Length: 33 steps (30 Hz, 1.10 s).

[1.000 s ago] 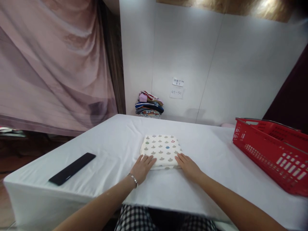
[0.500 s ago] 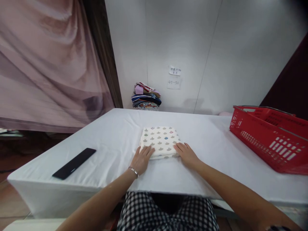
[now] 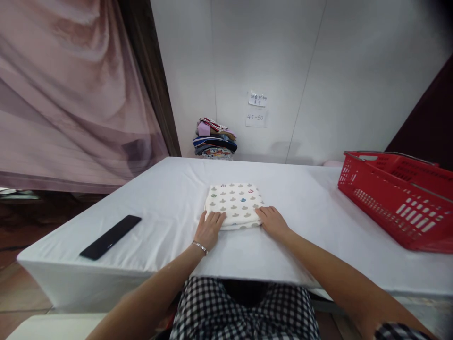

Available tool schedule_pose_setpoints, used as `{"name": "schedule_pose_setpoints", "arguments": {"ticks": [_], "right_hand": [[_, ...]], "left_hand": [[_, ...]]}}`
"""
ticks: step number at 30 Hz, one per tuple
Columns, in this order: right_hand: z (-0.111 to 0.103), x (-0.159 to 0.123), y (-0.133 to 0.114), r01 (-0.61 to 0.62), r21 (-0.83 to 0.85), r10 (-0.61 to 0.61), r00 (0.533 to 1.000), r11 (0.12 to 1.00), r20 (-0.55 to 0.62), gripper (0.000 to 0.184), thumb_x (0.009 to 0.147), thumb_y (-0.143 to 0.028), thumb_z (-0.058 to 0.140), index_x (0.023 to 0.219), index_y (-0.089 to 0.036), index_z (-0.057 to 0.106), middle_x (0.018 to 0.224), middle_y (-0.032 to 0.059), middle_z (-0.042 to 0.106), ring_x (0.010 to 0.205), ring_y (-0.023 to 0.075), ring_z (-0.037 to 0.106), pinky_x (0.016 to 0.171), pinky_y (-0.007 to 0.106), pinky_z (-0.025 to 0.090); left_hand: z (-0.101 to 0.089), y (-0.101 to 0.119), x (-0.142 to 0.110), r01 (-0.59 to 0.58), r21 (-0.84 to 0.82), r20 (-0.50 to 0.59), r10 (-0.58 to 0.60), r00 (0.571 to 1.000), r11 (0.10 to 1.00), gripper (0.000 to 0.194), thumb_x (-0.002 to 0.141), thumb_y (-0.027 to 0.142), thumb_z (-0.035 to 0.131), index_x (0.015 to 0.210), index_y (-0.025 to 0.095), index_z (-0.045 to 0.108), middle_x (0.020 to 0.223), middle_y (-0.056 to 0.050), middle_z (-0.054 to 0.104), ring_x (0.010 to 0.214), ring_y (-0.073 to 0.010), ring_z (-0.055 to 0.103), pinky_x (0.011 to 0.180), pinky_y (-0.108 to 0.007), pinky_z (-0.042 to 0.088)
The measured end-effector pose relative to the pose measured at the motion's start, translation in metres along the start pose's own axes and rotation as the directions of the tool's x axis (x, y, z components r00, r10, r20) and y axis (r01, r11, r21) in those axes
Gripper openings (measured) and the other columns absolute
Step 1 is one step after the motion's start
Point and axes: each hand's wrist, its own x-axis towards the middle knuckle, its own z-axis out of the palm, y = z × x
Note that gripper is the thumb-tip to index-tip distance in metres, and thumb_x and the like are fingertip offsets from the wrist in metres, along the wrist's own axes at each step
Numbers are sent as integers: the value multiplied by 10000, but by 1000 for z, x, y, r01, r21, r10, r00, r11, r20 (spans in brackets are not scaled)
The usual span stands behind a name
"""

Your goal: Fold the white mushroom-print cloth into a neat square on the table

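Note:
A folded white cloth [image 3: 233, 202] with rows of small grey shapes and a few coloured ones lies flat on the white-covered table [image 3: 247, 257]. On its near left corner rests my left hand [image 3: 208, 230], fingers stretched out over the top; a bracelet circles that wrist. My right hand [image 3: 274, 222] touches the near right corner, its fingers laid over the edge. Neither hand lifts the cloth. The undersides of the fingers are hidden.
A long black flat object [image 3: 111, 237] lies at the left of the table. On the right stands a red plastic basket [image 3: 385, 200]. Stacked folded fabrics [image 3: 215, 139] sit behind the far edge, near the wall with two paper notes [image 3: 256, 118]. A pink curtain [image 3: 71, 94] hangs at left.
The view has shifted slightly, so everything sits a little higher in the picture. Both hands stay at the near corners of the cloth, which remains folded.

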Motion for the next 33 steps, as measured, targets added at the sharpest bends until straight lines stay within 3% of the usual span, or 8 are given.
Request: {"name": "schedule_pose_setpoints", "arguments": {"ticks": [10, 14, 18, 21, 25, 29, 31, 33], "right_hand": [[-22, 10, -2, -84, 23, 81, 992, 996, 93, 473, 768, -63, 383, 1229, -151, 446, 1130, 91, 549, 1030, 210, 475, 902, 337, 332], [-53, 15, 2, -108, 72, 109, 994, 992, -9, 479, 763, -99, 393, 1237, -150, 442, 1106, 101, 557, 991, 226, 500, 884, 352, 361], [-93, 17, 9, -99, 274, 159, 965, 957, -207, 486, 774, -171, 431, 1260, -179, 422, 1198, 97, 511, 1052, 234, 486, 900, 358, 389], [-124, 16, 16, -102, 493, 289, 902, 864, -319, 526, 764, -230, 498, 1281, -223, 402, 1218, 66, 502, 1046, 221, 505, 895, 360, 416], [-155, 21, 31, -104, 794, 479, 842, 598, -250, 602, 757, -308, 558, 1322, -256, 354, 1076, 43, 578, 908, 192, 578, 783, 342, 489], [-150, 47, 58, -112, 930, 521, 848, 351, -95, 677, 757, -357, 574, 1362, -244, 293, 1027, 58, 608, 873, 195, 613, 734, 323, 516], [-127, 68, 73, -212, 930, 556, 831, 301, 9, 678, 760, -379, 570, 1362, -226, 298, 1058, 82, 604, 862, 196, 625, 725, 311, 522], [-92, 88, 84, -369, 877, 596, 793, 307, 125, 660, 787, -381, 533, 1369, -191, 287, 1113, 121, 586, 877, 197, 627, 730, 309, 522]], "left_hand": [[-9, 0, 13, 44, 51, 10, -44, 999, 998, 519, 745, 10, 351, 1212, 189, 489, 1128, -101, 568, 1054, -243, 486, 991, -476, 244], [-36, -11, 29, 66, 32, -71, -64, 995, 997, 453, 757, 20, 337, 1145, 159, 524, 1133, -113, 573, 1074, -236, 487, 1005, -459, 229], [-76, -26, 50, 93, -45, -183, -100, 978, 995, 431, 731, 55, 385, 1130, 148, 521, 1125, -108, 577, 1092, -231, 482, 1031, -437, 214], [-110, -34, 66, 105, -218, -274, -164, 948, 970, 419, 730, 114, 420, 1140, 130, 503, 1136, -107, 566, 1088, -226, 490, 990, -384, 308], [-141, -41, 91, 105, -590, -284, -328, 901, 800, 454, 728, 216, 476, 1179, 169, 455, 1085, -61, 577, 973, -185, 553, 868, -322, 426], [-126, -58, 125, 167, -847, -110, -474, 873, 504, 519, 716, 314, 536, 1205, 175, 431, 1008, -48, 589, 837, -159, 594, 750, -298, 470], [-97, -71, 145, 310, -861, 49, -541, 839, 403, 524, 704, 329, 568, 1195, 179, 460, 1016, -60, 600, 833, -159, 600, 749, -290, 466], [-57, -80, 159, 516, -797, 265, -586, 766, 315, 545, 713, 319, 575, 1217, 160, 443, 1021, -87, 620, 828, -165, 611, 742, -277, 463]]}}
